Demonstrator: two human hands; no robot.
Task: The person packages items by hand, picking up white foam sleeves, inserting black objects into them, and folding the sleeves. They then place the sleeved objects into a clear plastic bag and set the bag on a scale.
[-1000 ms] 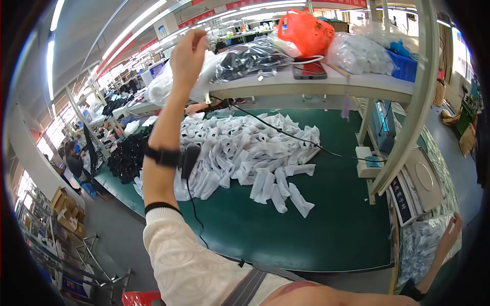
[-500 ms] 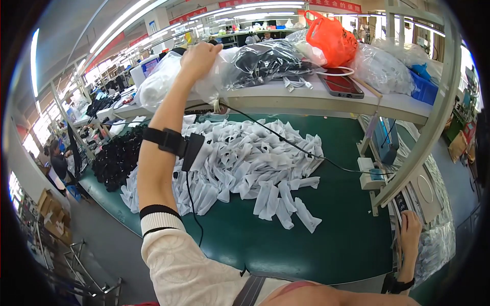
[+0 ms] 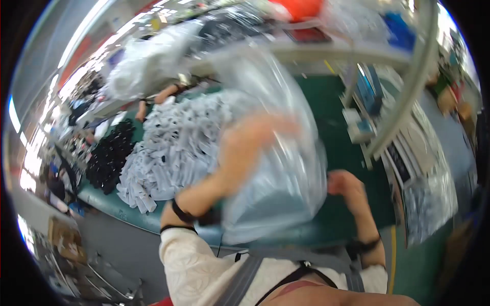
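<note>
A large clear plastic bag (image 3: 291, 168) hangs over the green table, smeared by motion. My left hand (image 3: 252, 140) is closed on its upper part, the fingers blurred. My right hand (image 3: 344, 182) is beside the bag's right edge, its fingers curled and blurred; whether it touches the bag cannot be made out. Left of the bag, a big heap of pale grey-white fabric pieces (image 3: 178, 137) covers the table, partly hidden behind the bag and my left hand. A pile of black pieces (image 3: 109, 158) lies farther left.
Above the table's far side, a shelf (image 3: 306, 51) carries plastic-wrapped goods (image 3: 148, 61) and a red bag (image 3: 298, 7). Another person's hand (image 3: 143, 109) reaches in at the far left. A metal post (image 3: 413, 92) and a flat machine (image 3: 408, 158) stand at the right.
My left hand has come down from the shelf with the clear bag. My right hand has moved left from the machine. Another person's hands now show beyond the heap, and the view has shifted.
</note>
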